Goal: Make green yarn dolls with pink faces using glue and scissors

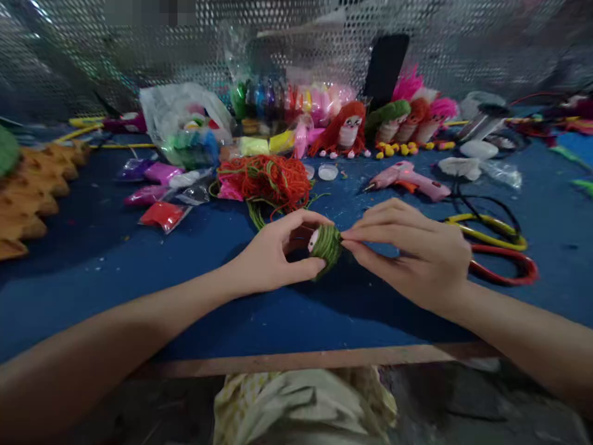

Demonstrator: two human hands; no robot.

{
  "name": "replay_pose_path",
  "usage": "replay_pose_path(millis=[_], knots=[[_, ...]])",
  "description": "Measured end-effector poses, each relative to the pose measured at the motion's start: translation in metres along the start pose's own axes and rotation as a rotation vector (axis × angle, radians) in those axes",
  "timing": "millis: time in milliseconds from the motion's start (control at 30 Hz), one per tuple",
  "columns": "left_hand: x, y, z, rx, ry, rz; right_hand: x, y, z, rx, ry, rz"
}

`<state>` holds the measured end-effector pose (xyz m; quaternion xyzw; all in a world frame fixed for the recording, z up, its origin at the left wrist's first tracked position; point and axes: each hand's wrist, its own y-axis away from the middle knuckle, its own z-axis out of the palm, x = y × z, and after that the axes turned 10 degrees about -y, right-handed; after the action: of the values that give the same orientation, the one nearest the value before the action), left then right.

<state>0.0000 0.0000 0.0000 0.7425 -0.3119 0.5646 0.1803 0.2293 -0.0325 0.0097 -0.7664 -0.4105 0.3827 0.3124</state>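
1. Basically, both hands are on one part; clock is centred on it, 12 = far side of the table.
2. Part: green yarn-wrapped ball [328, 246], raised over the blue tabletop [194, 315]. White patch with a dark eye dot shows at its 9 o'clock side.
3. Left hand [273, 253], at 9: fingers curled round the ball, thumb on the near side, index over the far side. Firmly holding it.
4. Right hand [410, 253], at 3: thumb and index narrow, tips close together right at the ball's 3 o'clock side. Can't tell if a strand is pinched between them; too small.
5. Orange-red yarn pile [266, 179] at 10 to 11, green strands mixed in, just beyond the left hand.
6. Pink glue gun [417, 181] at 2, lying on its side, nozzle toward 9, near the right hand.
7. Yellow loop [519, 245] and red loop [528, 272] at 3, partly behind the right hand and wrist.
8. Red-haired doll [348, 127] upright at 12; green-haired doll [390, 120] at 1, more dolls beside it.
9. Red packet [162, 214] between 9 and 10, other small packets near it. Orange egg-tray-like piece [37, 191] at 9, well apart.
10. Pale cloth [301, 402] at 6, below the table edge.
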Motion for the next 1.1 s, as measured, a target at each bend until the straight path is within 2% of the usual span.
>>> replay_pose_path(millis=[200,300,367,500,633,833,1100], knots=[[0.0017,-0.0006,0.0044,0.012,0.018,-0.013,0.0019,0.0018,-0.0086,-0.112,0.250,-0.163],[0.0001,-0.0010,0.0044,0.017,0.044,-0.014,0.0023,0.0014,-0.0107,-0.122,0.301,-0.255],[-0.0013,-0.0013,0.0043,0.020,0.052,-0.005,0.0009,0.0009,-0.0106,-0.105,0.253,-0.193],[-0.0024,-0.0018,0.0050,0.041,0.052,0.013,-0.0036,-0.0005,-0.0068,-0.020,0.062,0.043],[0.0004,-0.0023,0.0068,0.060,0.027,0.013,-0.0050,-0.0021,-0.0026,0.018,-0.078,0.136],[0.0029,-0.0018,0.0082,0.067,0.004,0.004,-0.0038,-0.0026,-0.0020,-0.001,-0.123,0.145],[0.0005,-0.0025,0.0071,0.051,0.030,-0.015,-0.0015,-0.0002,-0.0070,-0.055,0.015,0.003]])
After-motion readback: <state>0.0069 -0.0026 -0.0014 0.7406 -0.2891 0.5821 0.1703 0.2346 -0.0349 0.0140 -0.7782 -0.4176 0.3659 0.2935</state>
